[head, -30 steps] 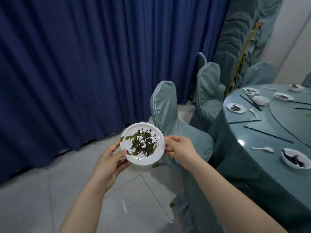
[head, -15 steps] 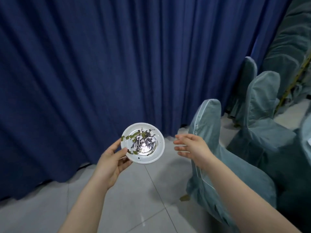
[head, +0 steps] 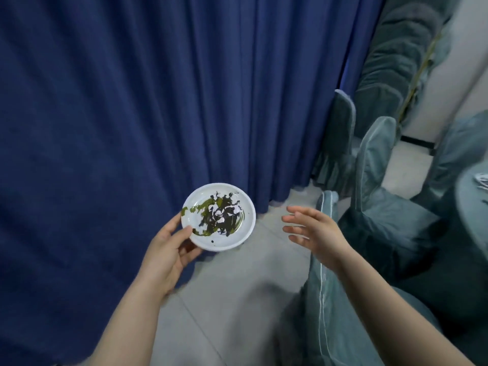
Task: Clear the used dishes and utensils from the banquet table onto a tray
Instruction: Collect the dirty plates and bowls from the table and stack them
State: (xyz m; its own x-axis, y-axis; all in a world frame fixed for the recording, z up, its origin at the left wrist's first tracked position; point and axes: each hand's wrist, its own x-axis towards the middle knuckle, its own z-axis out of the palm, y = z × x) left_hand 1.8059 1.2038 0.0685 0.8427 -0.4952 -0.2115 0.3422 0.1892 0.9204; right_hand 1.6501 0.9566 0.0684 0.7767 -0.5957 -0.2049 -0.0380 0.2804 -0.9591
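Note:
A small white plate (head: 232, 240) smeared with dark and green sauce is held up in front of the curtain. My left hand (head: 166, 253) grips its lower left rim, thumb on top and fingers under it. My right hand (head: 314, 232) hovers a short way to the right of the plate, fingers straight and spread, touching nothing. No tray is in view. Only a blurred sliver of the banquet table (head: 472, 207) shows at the right edge.
A dark blue curtain (head: 132, 114) fills the left and middle. Teal-covered chairs (head: 375, 165) stand along the right, the nearest chair back (head: 324, 299) just under my right forearm. Grey tiled floor (head: 237, 299) lies below the plate.
My right hand let go of the plate and moved off to the right. The view swung left, away from the table, then partly back. My left hand alone keeps the plate.

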